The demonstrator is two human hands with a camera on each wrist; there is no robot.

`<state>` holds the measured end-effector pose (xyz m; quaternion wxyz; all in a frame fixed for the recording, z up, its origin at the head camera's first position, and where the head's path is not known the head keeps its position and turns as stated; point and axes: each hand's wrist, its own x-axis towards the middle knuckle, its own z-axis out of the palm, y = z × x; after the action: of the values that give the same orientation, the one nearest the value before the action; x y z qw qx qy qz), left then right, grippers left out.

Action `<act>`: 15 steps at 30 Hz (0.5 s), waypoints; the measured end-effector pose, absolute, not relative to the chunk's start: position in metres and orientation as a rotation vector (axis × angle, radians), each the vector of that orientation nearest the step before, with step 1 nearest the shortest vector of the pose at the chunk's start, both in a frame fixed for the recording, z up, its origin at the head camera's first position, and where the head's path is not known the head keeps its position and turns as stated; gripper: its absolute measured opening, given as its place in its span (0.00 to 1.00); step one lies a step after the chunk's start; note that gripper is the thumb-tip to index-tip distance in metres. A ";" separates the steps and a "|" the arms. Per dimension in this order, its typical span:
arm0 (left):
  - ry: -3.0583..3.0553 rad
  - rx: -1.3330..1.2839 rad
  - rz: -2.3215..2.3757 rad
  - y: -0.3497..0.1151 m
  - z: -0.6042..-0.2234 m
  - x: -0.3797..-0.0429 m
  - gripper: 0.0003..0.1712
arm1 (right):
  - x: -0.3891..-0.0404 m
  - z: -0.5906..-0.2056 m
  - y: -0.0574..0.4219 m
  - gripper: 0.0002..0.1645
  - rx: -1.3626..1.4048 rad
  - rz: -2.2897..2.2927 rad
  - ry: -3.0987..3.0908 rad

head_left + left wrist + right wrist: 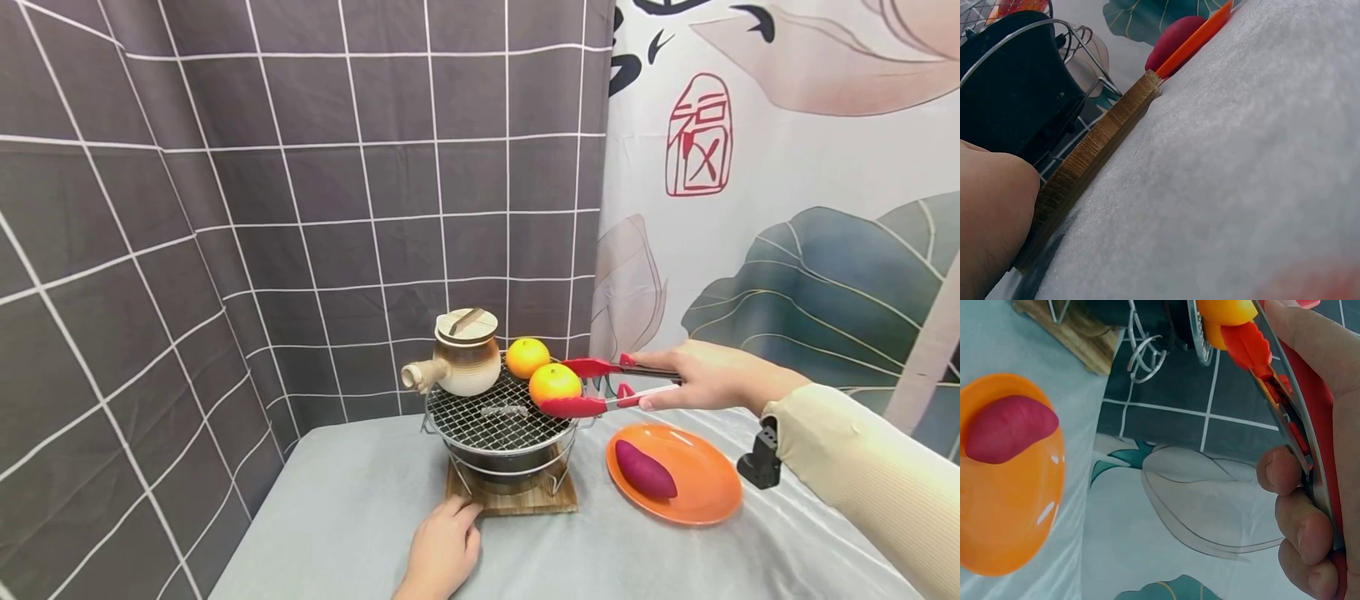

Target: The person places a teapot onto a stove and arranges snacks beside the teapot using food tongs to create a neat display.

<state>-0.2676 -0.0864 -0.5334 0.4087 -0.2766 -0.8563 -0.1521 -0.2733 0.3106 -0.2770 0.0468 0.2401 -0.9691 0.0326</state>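
Observation:
My right hand [693, 375] grips red-tipped tongs [577, 407] above the right side of the grill. Their two red tips lie on either side of the front orange [555, 385], which sits at the wire grate [487, 421]. Just behind it is a second orange [527, 357], touching or nearly touching the first in the head view. My left hand [442, 546] rests at the front left corner of the wooden board [525, 500] under the grill. In the left wrist view, the hand lies against the board's edge [1094, 150], its fingertips hidden.
A small clay pot [468, 371] with a lid and side handle stands at the grate's back left. On the table, right of the grill, an orange plate [705, 479] holds a purple sweet potato [645, 469]. A grey checked curtain [360, 192] hangs behind.

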 end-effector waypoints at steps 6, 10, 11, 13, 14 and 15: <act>-2.160 -0.697 -0.376 -0.086 -0.533 -0.268 0.14 | -0.271 -0.278 0.312 0.52 0.717 0.127 -2.967; -2.156 -0.699 -0.376 -0.086 -0.534 -0.269 0.14 | -0.267 -0.276 0.315 0.53 0.681 0.158 -2.979; -2.152 -0.699 -0.374 -0.086 -0.534 -0.269 0.14 | -0.267 -0.275 0.316 0.53 0.672 0.164 -2.977; -2.141 -0.699 -0.376 -0.086 -0.535 -0.269 0.14 | -0.265 -0.273 0.318 0.53 0.661 0.174 -2.972; -2.135 -0.698 -0.375 -0.086 -0.535 -0.270 0.14 | -0.265 -0.272 0.319 0.53 0.652 0.177 -2.970; -2.128 -0.698 -0.375 -0.086 -0.535 -0.270 0.14 | -0.264 -0.272 0.320 0.53 0.637 0.181 -2.972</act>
<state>-0.2697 -0.0864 -0.5353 0.4216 -0.2787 -0.8498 -0.1498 -0.2639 0.3197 -0.2717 0.0484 0.2090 -0.9749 0.0593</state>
